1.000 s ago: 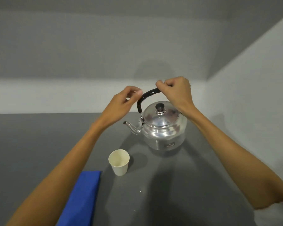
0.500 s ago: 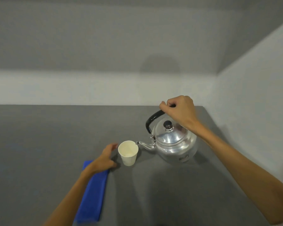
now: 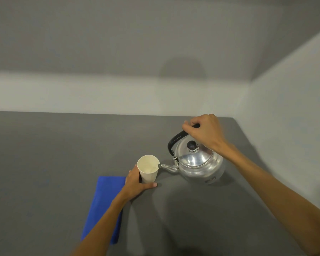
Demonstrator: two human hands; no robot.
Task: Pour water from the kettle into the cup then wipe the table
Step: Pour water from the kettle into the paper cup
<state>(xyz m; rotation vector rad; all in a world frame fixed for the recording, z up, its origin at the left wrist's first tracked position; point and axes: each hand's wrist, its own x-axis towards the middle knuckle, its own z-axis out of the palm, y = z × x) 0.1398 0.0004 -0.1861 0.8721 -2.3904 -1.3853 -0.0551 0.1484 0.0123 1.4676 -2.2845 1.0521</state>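
Note:
A shiny metal kettle (image 3: 199, 164) with a black handle and black lid knob is held over the grey table (image 3: 54, 154), tilted to the left. My right hand (image 3: 205, 133) is closed around the top of its handle. The spout tip rests at the rim of a white paper cup (image 3: 148, 169), which stands upright on the table. My left hand (image 3: 137, 183) wraps around the cup's lower left side, thumb in front of its base. A folded blue cloth (image 3: 103, 204) lies flat to the left of the cup, partly under my left forearm.
The table's back edge meets a pale wall, and its right edge runs close along the side wall just beyond the kettle. Open grey tabletop stretches to the left and in front of the cup.
My left hand dropped from the kettle handle to the table and closed around the cup. The kettle moved down with its spout brought over the cup rim.

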